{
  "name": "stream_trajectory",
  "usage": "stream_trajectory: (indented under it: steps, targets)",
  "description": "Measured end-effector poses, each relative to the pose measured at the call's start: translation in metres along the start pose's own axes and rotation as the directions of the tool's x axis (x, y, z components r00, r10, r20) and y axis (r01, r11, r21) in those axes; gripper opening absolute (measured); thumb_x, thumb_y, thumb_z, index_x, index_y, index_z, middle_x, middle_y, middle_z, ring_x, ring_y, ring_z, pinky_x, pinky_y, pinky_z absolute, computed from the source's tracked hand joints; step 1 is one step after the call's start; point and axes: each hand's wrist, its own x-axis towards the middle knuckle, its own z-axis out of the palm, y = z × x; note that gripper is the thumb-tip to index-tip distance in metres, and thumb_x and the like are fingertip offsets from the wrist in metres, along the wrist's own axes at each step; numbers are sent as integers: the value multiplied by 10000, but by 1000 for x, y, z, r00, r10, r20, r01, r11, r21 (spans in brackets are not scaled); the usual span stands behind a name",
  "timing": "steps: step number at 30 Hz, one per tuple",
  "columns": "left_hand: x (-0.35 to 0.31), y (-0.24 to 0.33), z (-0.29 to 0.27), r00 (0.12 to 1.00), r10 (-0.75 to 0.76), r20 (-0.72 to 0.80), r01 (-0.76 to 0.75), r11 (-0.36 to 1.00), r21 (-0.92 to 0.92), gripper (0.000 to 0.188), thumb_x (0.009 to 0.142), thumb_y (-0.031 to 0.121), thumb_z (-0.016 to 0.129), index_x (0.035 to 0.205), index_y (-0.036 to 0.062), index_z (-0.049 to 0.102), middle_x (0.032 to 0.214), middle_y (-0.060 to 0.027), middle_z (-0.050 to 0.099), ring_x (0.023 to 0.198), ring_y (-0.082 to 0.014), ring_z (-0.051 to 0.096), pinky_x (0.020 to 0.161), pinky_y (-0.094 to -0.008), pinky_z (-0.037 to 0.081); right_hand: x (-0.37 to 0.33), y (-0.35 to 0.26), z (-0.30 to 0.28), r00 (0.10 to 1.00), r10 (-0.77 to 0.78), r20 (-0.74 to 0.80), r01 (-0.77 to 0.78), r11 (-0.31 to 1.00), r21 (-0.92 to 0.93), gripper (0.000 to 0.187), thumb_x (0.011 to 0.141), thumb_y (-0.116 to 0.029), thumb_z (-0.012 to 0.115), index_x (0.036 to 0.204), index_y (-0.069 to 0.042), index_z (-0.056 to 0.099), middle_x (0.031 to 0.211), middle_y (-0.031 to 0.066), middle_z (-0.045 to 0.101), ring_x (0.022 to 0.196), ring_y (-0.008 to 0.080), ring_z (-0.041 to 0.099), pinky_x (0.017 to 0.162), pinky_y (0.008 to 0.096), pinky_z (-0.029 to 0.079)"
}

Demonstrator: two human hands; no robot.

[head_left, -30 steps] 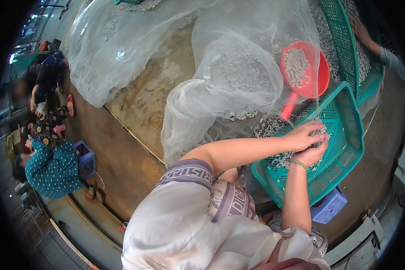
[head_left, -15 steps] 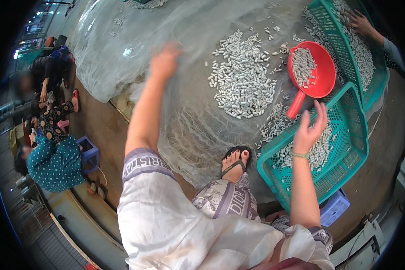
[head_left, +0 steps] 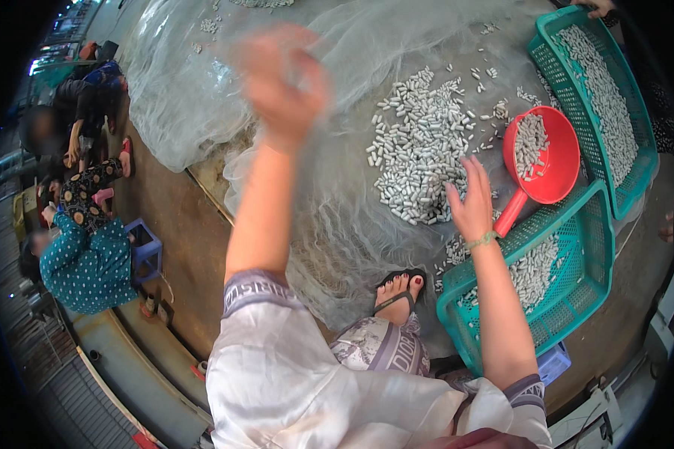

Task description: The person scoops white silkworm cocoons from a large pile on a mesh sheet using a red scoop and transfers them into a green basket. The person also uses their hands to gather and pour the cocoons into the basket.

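A heap of small grey cylinders lies on pale, fine netting spread over the floor. My right hand hovers at the heap's right edge, fingers stretched and apart, with nothing in it. Over the netting left of the heap, my left hand is smeared by motion, so its fingers and anything in them cannot be made out. A red long-handled scoop, partly filled with cylinders, rests right of my right hand. Below it, a green plastic basket holds more cylinders, and my right forearm crosses above it.
A second green basket, full of cylinders, stands at the far right; another person's hand is at its far end. My sandalled foot is on the netting. People sit at the left near a blue stool.
My right hand has moved from above the near basket to the heap's edge. My left hand has swung up, blurred. The other person's hand has left the cylinders in the far basket.
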Motion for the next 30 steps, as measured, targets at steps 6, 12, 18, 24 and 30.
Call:
stream_trajectory:
  steps: [6,12,18,24,30]
  targets:
    - [-123,41,116,695,-33,718,312,914,-260,244,821,106,577,1059,75,620,1122,-110,599,1070,-307,548,896,-399,460,84,26,36,996,-75,43,78,995,-66,582,806,-204,630,1322,-61,404,1414,223,328,1290,393,324,1043,458,310]
    - [-157,9,148,742,-131,658,317,933,-172,301,825,129,584,1119,69,587,1180,-135,556,1098,-323,523,961,-417,419,89,34,55,988,-17,153,39,989,-141,568,802,-198,625,1326,-123,419,1413,182,339,1316,384,286,1068,468,278]
    - [-176,66,54,518,-213,829,525,844,-111,326,796,136,613,1116,76,588,1130,-138,558,1083,-322,525,915,-438,425,25,19,39,964,-160,212,149,987,68,519,809,-160,598,1304,-120,444,1346,174,416,1288,381,337,1069,455,276]
    - [-154,63,113,690,-65,721,275,945,-178,396,787,164,617,1166,62,565,1245,-130,513,1183,-327,454,965,-436,383,62,23,43,999,-31,-28,30,998,-59,476,814,-131,577,1271,-95,447,1327,180,436,1272,392,353,1059,451,289]
    - [-171,80,70,495,-65,867,520,821,-235,324,816,198,600,1122,91,603,1235,-137,524,1142,-330,477,975,-437,365,3,18,44,997,54,48,-59,994,95,475,838,-170,550,1281,-53,424,1330,198,430,1285,394,335,1072,508,233]
